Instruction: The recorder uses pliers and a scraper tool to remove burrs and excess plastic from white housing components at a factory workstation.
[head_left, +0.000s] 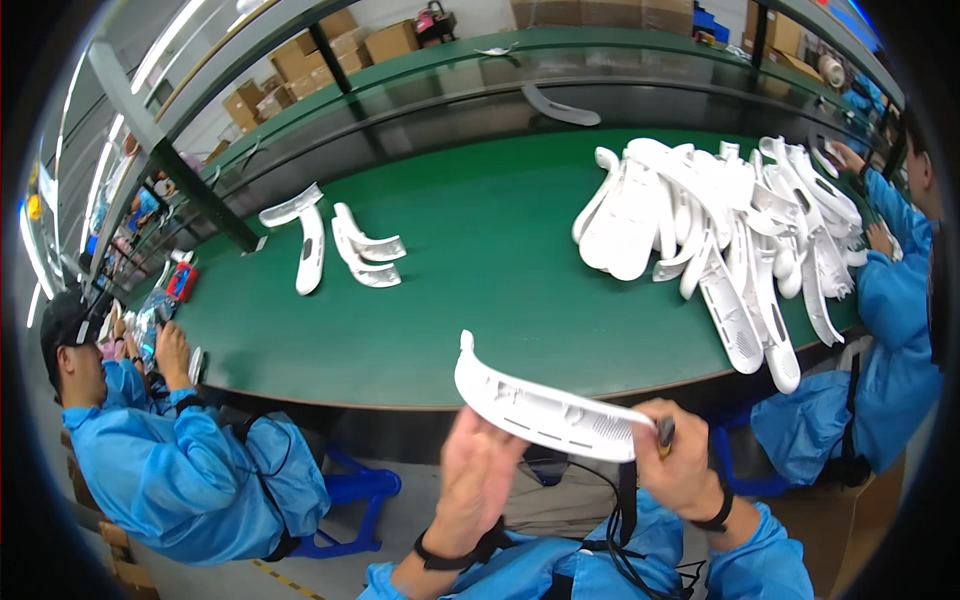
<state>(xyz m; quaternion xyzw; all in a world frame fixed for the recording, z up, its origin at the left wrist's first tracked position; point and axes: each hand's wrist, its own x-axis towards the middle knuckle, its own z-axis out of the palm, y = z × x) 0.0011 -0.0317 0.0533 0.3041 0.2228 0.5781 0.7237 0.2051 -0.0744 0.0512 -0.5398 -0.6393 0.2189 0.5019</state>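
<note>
A curved white plastic shell [545, 405], its ribbed, slotted inner side showing, is held up just in front of the table's near edge. My left hand [480, 468] holds it from below near its left part, some fingers hidden behind it. At the right end of the shell my right hand [680, 462] closes round it with thumb and fingers. A small dark tool [665, 432] with a brownish part sticks out of that same hand; its kind cannot be made out.
On the green table [470, 280] a big heap of white shells [700, 210] lies right. Several loose shells [312, 250] lie left, another [560, 108] at the back ledge. Co-workers in blue sit left [190, 470] and right [890, 300]. A blue stool [362, 490] stands lower left.
</note>
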